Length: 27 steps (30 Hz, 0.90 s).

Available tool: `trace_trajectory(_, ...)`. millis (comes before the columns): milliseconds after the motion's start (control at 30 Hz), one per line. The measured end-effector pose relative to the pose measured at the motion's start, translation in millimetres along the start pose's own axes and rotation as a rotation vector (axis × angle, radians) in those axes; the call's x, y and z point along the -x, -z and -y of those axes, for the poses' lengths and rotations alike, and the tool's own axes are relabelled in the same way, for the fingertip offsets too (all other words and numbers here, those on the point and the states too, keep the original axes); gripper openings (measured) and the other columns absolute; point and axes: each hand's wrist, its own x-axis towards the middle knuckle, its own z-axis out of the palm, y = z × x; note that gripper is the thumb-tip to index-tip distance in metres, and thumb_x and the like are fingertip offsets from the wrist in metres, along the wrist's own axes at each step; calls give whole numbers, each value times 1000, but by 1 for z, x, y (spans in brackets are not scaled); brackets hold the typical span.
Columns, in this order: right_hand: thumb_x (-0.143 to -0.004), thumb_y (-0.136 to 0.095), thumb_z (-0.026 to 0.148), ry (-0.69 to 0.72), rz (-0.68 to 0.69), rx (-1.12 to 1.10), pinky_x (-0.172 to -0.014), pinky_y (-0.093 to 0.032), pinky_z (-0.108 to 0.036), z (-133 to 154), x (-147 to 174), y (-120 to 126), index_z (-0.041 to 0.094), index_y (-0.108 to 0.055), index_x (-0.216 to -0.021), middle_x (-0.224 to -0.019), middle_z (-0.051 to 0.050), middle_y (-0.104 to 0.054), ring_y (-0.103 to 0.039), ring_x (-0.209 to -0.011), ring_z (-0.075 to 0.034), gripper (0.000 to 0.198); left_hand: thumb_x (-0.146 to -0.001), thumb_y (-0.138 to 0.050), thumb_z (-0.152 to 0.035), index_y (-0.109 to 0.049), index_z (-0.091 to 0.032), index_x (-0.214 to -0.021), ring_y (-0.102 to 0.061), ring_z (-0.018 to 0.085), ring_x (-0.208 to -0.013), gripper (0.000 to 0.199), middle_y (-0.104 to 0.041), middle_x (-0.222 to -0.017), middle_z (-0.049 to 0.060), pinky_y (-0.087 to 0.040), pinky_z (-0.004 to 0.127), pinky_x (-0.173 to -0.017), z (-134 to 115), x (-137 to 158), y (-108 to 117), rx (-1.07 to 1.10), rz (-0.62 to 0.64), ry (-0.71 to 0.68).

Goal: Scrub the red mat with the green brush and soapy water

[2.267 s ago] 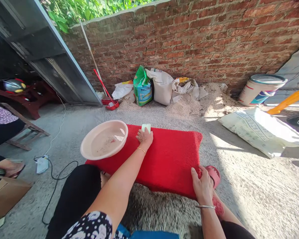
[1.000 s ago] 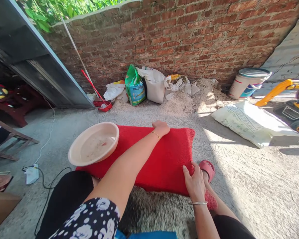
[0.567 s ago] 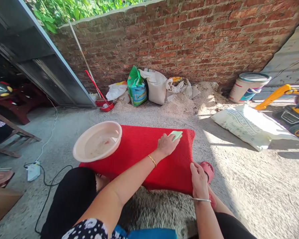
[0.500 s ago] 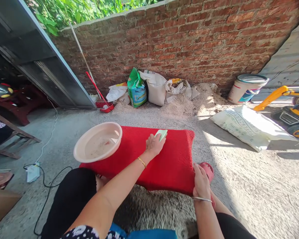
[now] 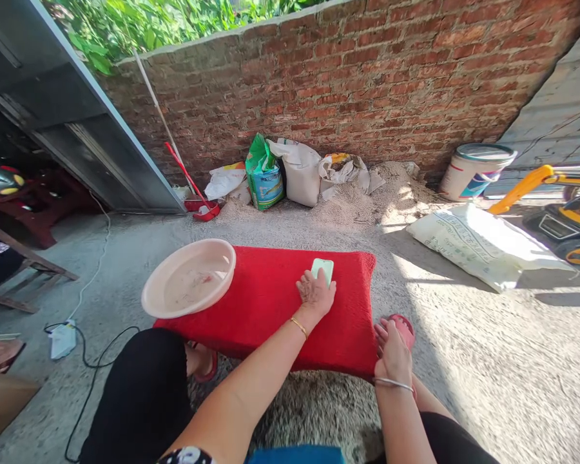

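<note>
My left hand (image 5: 315, 290) is over a flat, pale green rectangular thing (image 5: 323, 265) with rounded corners. A finger lies on its top, the thumb is at its right side and the other fingers are on the left; its lower end is hidden. It rests on a red cloth (image 5: 270, 290) that covers a low bench or stool. My right hand (image 5: 392, 351) is at the cloth's right front corner, its fingers loosely stretched beside the edge. A pale pink basin (image 5: 157, 296) with cloudy water and bits in it stands on the cloth's left end.
Behind stand several sacks (image 5: 303, 175), a red dustpan (image 5: 207, 211) and a lidded bucket (image 5: 476, 174) along a brick wall. To the right lie a white sack (image 5: 464, 238) and a yellow toy vehicle (image 5: 568, 222). Cables (image 5: 96, 361) and a power strip (image 5: 62, 340) are on the left floor.
My left hand has come slightly nearer and to the right, and the pale green thing has gone from tilted to lying flat. My right hand's fingers have loosened at the cloth's edge.
</note>
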Motion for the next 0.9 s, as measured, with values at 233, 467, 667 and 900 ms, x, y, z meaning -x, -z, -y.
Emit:
trace_trajectory(233,-71,-56,52,-11,-56,-14,-58,-54,-30,2,1,1,20,-62,-98,-79,-4,-70,-69,-75,-22,42,-87,-40,-63,-52,-33,-129,-53,27,-101,53,-54,-110,10,-43,43,-88,-74,46,-3,198,144,-463)
trace_trajectory(467,-66,-60,42,14,-81,-44,-66,-55,-33,7,12,-5,18,-62,-89,-79,-5,-70,-69,-83,-24,34,-88,-45,-58,-53,-32,-130,-54,26,-102,49,-55,-109,10,-43,38,-88,58,9,39,100,10,-44)
trace_trajectory(667,-62,-63,43,18,-37,-26,-65,-54,-31,0,6,2,19,-63,-92,-81,-4,-71,-68,-83,-22,38,-90,-45,-52,-50,-25,-134,-53,30,-105,52,-54,-111,15,-41,40,-87,167,-20,52,-105,-123,288)
trace_trajectory(900,-64,-66,49,14,-13,-26,-58,-51,-28,-3,0,6,19,-64,-88,-76,-2,-71,-65,-71,-19,39,-89,-46,-52,-50,-23,-133,-52,32,-103,53,-51,-113,16,-39,46,-87,123,-10,29,-105,-94,201)
